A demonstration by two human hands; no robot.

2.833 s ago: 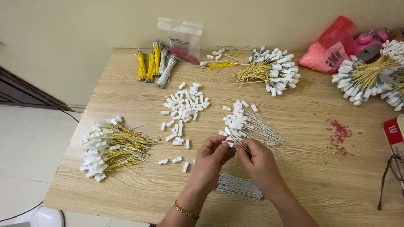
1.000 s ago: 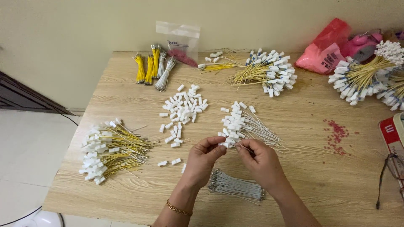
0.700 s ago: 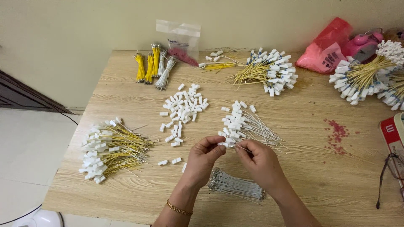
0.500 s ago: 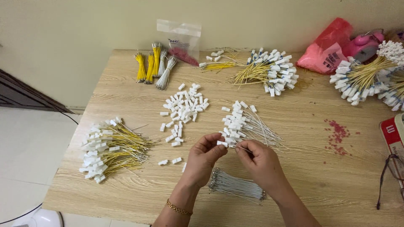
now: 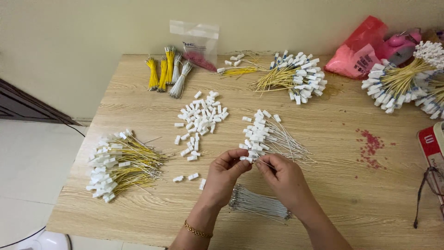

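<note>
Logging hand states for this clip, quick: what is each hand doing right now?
Left hand: fingers pinched shut on a small white connector.
Right hand: fingertips pinched on a thin wire at that connector.

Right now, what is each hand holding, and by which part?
Left hand pinches a white connector at its end; right hand pinches the thin wire entering it.

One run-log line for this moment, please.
left hand: pinching small white plastic connector | right hand: holding thin white wire at it | below: loose grey wire bundle | surface: wooden table
</note>
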